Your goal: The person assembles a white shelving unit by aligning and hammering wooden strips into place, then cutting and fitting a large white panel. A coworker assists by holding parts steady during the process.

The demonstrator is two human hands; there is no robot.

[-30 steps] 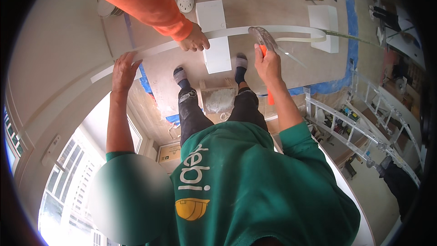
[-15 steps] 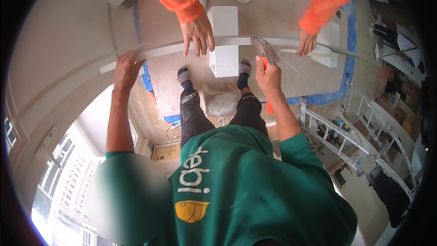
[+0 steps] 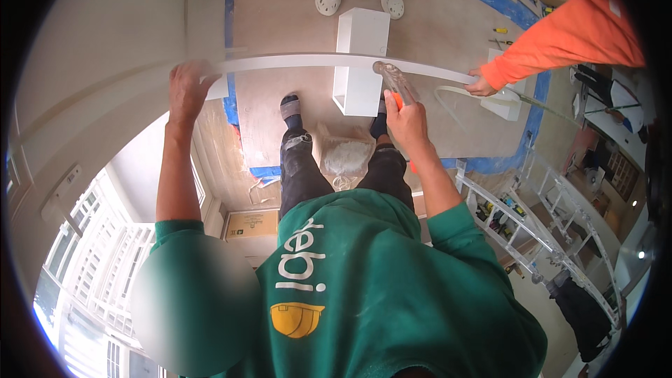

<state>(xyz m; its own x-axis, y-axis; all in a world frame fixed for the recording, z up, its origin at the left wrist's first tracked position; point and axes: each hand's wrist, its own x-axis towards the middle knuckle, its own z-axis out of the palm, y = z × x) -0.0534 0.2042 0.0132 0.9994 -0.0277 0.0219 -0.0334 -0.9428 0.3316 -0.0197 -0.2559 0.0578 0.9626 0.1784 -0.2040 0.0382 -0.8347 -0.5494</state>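
The left-hand grip [image 3: 187,92], its fingers blurred, is at the left end of a long, narrow white strip [image 3: 294,61]. The right-hand grip [image 3: 407,124] is closed around a grey metal hand tool with orange handle [image 3: 397,80], its head overlapping the strip. Farther right, an orange-sleeved co-worker's hand [image 3: 481,85] holds the strip. Below it, a white rectangular box [image 3: 362,31] stands on the brownish floor [image 3: 280,21].
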